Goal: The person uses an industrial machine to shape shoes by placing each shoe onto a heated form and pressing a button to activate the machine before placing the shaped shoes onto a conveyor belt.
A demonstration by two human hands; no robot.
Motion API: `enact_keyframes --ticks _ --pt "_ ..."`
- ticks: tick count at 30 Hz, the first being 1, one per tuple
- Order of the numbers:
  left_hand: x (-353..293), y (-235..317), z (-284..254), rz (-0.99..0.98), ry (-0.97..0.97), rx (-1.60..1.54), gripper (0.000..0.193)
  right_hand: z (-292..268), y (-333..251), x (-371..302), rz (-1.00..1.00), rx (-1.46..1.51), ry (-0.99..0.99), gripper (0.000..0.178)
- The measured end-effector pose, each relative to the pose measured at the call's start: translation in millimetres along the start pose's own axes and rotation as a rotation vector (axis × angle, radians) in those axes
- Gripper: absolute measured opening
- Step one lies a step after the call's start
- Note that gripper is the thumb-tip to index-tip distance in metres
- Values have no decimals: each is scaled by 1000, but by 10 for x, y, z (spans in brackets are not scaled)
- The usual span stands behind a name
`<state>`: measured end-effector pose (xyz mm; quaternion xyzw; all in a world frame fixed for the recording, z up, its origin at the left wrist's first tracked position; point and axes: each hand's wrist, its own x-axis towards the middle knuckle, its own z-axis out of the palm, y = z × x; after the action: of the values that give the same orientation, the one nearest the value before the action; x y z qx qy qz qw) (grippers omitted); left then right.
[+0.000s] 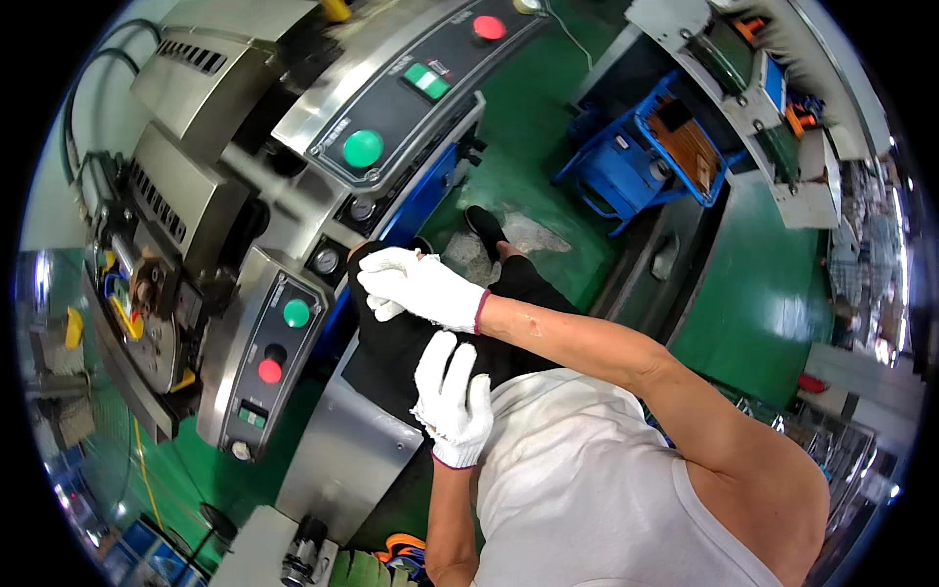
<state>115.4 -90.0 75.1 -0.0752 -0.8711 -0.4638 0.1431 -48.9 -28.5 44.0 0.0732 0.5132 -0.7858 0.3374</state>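
Both of my hands wear white knit gloves with dark red cuffs, held over my lap and dark trousers (528,285). My right hand (416,286) reaches in front of the machine's lower control panel (256,357), fingers bent and pressed together. Whatever it may hold is hidden. Lower down, my left hand (454,399) is raised close to my white shirt (606,489), fingers apart and nothing in them. A pressure gauge (326,259) sits on the metal machine just left of my right hand. The two hands are apart from each other.
The upper control panel (401,98) carries green and red buttons. Left of the panels stand machine heads with vented metal covers (186,186). A blue cart (626,176) is on the green floor, near a bench (792,176) at the right. A metal plate (342,450) lies beside my legs.
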Motion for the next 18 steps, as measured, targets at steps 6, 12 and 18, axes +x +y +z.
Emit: enact_keyframes --ticks 6,12,18 --pt "-608 -151 -524 -345 276 122 43 626 333 94 -139 -488 -290 42" --pt "-1693 -504 -544 -678 636 327 32 917 609 278 147 -506 -467 42" --pt "-3792 238 -567 -1456 1114 477 42 1240 1088 376 395 -725 -501 52"
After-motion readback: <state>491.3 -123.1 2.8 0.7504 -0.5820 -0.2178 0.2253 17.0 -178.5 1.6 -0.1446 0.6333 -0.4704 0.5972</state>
